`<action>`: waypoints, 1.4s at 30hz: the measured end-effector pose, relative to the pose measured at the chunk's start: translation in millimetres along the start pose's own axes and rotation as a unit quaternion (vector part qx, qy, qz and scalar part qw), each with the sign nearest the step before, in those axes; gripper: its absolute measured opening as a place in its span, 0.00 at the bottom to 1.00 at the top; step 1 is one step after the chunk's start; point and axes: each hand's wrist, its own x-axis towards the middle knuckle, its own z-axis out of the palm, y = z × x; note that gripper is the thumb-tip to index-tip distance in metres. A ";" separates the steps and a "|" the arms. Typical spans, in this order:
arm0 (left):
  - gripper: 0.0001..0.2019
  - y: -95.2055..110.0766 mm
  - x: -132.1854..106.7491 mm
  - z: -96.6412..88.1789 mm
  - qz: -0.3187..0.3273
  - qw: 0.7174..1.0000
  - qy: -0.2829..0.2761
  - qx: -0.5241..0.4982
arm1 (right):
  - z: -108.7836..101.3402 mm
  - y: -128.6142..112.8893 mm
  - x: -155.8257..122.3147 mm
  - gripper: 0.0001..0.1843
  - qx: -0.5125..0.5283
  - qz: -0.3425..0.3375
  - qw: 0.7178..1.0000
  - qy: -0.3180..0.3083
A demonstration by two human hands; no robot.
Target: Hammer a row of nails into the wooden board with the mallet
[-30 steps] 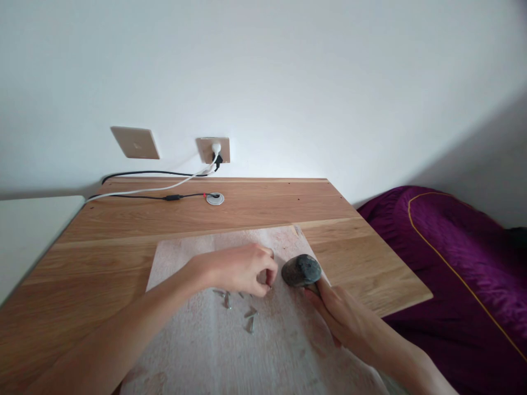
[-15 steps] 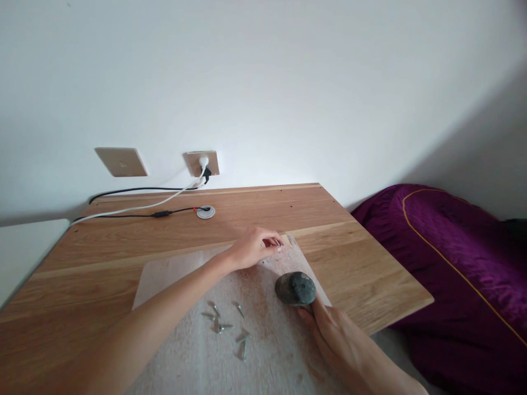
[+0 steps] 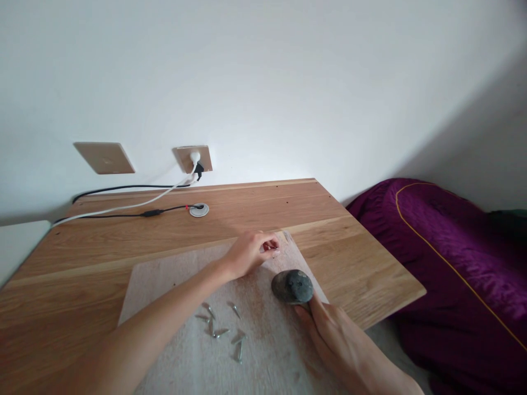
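While a wooden table (image 3: pixel 370 263) carries a pale board (image 3: pixel 164 269), the right hand (image 3: pixel 329 323) above it grips a hammer (image 3: pixel 292 286), dark head just ahead of the fingers. Farther ahead and leftward, the left hand (image 3: pixel 251 253) curls its fingertips in over the board; whether they pinch anything, I cannot tell. Loose silver screws (image 3: pixel 240 351) lie on the board, left of the right hand.

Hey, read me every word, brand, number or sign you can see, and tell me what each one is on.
There is no text I can read.
Left wall plate: a faint mark near its middle, too small to make out.
Hammer head: scuffs, no legible lettering.
Socket plate and board: no lettering visible.
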 end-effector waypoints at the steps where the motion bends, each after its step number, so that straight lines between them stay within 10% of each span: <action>1: 0.04 0.3 -0.2 0.8 -0.001 1.000 0.003 0.009 | -1.4 -1.8 0.3 0.14 0.003 0.006 1.000 -0.008; 42: 0.05 -4.6 -6.5 3.8 0.083 0.992 -0.022 0.092 | -3.3 -6.7 2.0 0.18 0.014 0.019 0.999 -0.037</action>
